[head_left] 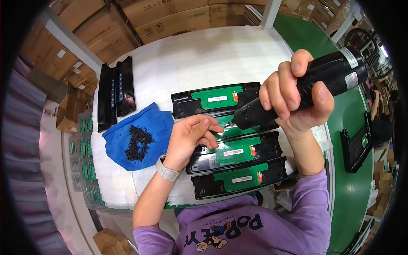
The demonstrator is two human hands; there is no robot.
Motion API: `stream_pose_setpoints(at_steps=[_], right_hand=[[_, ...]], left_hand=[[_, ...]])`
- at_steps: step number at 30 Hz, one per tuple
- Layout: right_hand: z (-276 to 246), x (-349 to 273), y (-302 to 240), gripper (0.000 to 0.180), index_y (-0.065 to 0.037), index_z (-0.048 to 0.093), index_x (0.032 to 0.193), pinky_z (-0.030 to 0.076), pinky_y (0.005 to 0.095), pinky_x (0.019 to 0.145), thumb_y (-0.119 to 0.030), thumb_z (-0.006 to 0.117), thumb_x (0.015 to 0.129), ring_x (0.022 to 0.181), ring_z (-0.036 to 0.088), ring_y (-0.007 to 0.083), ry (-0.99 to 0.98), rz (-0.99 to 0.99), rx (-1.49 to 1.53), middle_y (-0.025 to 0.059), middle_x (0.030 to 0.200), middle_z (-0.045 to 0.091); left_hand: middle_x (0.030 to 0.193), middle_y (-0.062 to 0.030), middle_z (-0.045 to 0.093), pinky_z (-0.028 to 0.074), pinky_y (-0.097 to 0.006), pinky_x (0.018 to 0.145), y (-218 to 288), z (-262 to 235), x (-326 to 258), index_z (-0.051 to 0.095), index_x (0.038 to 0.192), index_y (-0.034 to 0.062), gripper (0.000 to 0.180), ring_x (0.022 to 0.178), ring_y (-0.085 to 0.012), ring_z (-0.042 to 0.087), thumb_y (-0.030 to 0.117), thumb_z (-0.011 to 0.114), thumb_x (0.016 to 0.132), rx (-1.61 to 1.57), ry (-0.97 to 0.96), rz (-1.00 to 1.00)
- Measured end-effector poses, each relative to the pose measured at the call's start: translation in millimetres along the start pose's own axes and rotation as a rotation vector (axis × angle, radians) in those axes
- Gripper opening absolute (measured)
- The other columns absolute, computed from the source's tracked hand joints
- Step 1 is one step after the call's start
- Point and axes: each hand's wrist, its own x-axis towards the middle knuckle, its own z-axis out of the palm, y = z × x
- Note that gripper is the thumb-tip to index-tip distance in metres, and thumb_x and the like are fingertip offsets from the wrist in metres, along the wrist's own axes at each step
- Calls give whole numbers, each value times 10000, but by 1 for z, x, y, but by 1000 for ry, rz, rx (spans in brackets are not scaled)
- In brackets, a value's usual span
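My right hand (293, 95) grips a black electric screwdriver (333, 70), tilted so its bit points down to the left. My left hand (193, 136) is beside the bit's tip, fingers curled in and thumb against the index finger; whatever they pinch is too small to make out. Beneath both hands lies a black casing with a green circuit board (244, 132), partly hidden by the tool. Similar casings lie in a column: one beyond it (208, 100) and two nearer me (227, 155). Left of my wrist, a heap of tiny black screws (138, 144) rests on a blue cloth (114, 144).
Two long black shells (125, 85) lie at the far left of the white-covered table (212, 55). Trays of green boards (83, 157) stand beyond its left edge. At right, a green belt (348, 127) carries another black casing (357, 146). Cardboard boxes (174, 21) line the back.
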Motion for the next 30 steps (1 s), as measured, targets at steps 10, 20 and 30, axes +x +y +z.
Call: stream_pose_setpoints(at_steps=[10, 20, 30], right_hand=[[5, -1, -3, 351, -72, 422, 982, 438, 276, 524, -353, 560, 823, 422, 431, 93, 33, 22, -94, -21, 574, 443], [6, -3, -3, 360, -70, 426, 992, 436, 280, 526, -360, 558, 825, 424, 430, 94, 57, 5, -96, -21, 578, 444], [8, -7, 8, 340, -65, 431, 999, 417, 293, 518, -337, 536, 824, 418, 421, 112, 91, 15, -17, -2, 564, 437]], left_hand=[[727, -52, 606, 406, -187, 519, -5, 2, -2, 612, 1014, -37, 222, 578, -71, 541, 132, 516, 907, 212, 21, 91], [740, -118, 631, 460, -209, 511, -4, 7, -4, 568, 930, -34, 126, 596, -161, 616, 63, 586, 850, -28, 20, 50], [665, -92, 617, 414, -194, 446, -11, 3, -5, 607, 825, -25, 113, 490, -101, 552, 84, 632, 823, -53, -8, 53]])
